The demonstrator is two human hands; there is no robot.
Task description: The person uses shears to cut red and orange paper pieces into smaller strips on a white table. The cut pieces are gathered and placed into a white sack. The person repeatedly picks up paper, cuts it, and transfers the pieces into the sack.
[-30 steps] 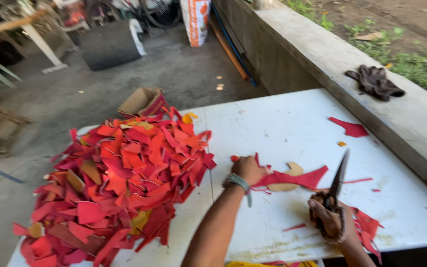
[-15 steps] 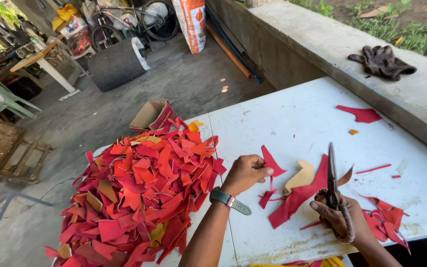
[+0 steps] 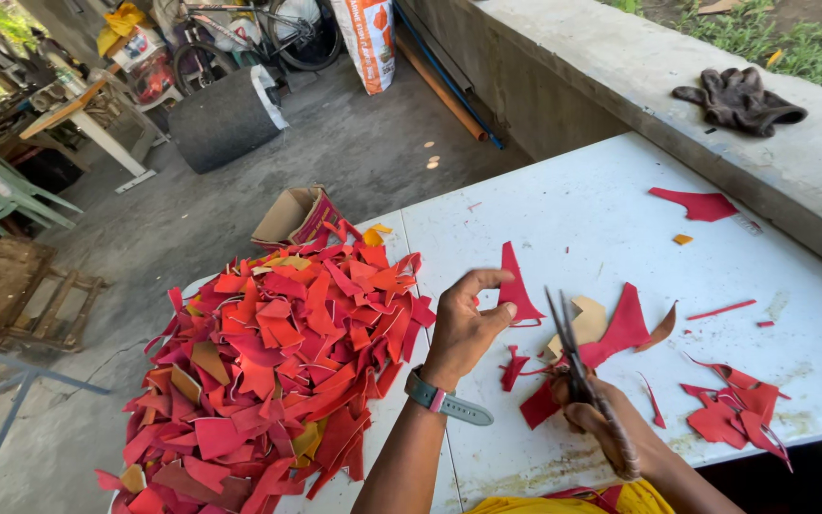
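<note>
Two bare hands work over a white painted table (image 3: 620, 219) strewn with leather offcuts. The left hand (image 3: 463, 324) pinches a narrow red triangular leather scrap (image 3: 516, 286) between thumb and forefinger, its fingers closed on the lower edge so the point stands upright and clear of the surface, where a blade could reach it. A grey wristwatch (image 3: 444, 400) sits on that wrist. The right hand (image 3: 601, 428) is wrapped around the handles of a pair of dark metal scissors (image 3: 568, 347), fingers gripping them, blades parted and aimed up toward the held scrap, just beside it but not touching.

Under the scissors lie a larger red leather piece (image 3: 620, 328) and a tan leather piece (image 3: 587, 319), overlapping. Small red trimmings (image 3: 734, 414) are gathered near the right edge, and a lone red offcut (image 3: 701, 203) lies well apart, farther back. A big heap of red and orange leather scraps (image 3: 278, 352) fills the left end of the table, kept to the side of the cutting spot. A dark glove (image 3: 739, 98) rests on the concrete ledge (image 3: 620, 67) behind.
</note>
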